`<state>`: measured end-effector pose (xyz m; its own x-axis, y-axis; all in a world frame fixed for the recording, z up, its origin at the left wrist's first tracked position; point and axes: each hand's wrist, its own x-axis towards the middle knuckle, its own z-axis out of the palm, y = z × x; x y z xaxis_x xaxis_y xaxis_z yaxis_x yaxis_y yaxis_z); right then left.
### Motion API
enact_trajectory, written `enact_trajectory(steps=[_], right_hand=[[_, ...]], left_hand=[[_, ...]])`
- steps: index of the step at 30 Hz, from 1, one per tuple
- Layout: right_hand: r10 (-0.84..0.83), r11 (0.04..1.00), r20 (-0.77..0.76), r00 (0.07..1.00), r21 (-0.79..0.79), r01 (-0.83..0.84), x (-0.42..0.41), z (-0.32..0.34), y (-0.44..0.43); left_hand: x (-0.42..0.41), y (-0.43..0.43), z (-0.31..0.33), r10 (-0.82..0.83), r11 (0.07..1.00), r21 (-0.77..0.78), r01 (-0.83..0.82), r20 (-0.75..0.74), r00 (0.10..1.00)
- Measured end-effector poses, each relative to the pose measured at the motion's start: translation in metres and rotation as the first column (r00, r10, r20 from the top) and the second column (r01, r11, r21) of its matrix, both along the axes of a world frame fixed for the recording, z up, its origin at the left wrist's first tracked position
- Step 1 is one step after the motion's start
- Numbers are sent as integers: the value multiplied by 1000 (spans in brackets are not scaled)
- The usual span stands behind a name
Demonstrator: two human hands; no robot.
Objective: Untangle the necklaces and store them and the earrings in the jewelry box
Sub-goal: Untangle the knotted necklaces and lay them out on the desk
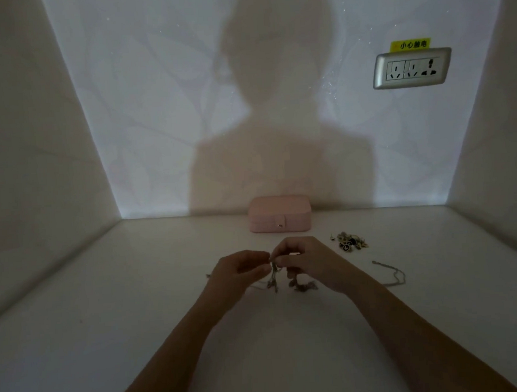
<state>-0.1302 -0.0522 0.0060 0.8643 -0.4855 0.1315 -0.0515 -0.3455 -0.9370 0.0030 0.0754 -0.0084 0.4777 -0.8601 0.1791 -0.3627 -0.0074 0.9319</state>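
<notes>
A tangle of thin silvery necklaces [288, 282] hangs between my two hands just above the white table, its lower loops trailing on the surface. My left hand [240, 270] pinches the chain from the left. My right hand [307, 260] pinches it from the right, fingertips nearly meeting my left hand's. One separate necklace [391, 274] lies loose on the table to the right. A small heap of earrings [349, 241] sits behind it. The pink jewelry box [279, 214] stands shut with its snap fastened, against the back wall.
The white table [136, 292] is enclosed by a back wall and side walls on the left and right. A silver power socket [412, 68] with a yellow label sits high on the back wall at right.
</notes>
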Motion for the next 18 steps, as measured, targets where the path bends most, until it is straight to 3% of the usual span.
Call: enact_trajectory(steps=[3,7,18], right_hand=[[0,1000,16,1000,-9,1,1,0,3],[-19,998,46,999,-55,21,1,4,6],[-101,897,72,992,-425,122,6,0,17]], left_hand=[[-8,-3,-1,-1,997,-77,-11,-144,990],[-6,-3,-1,-9,998,-67,-9,-268,963],[-7,-5,-5,51,998,-16,-56,-245,968]])
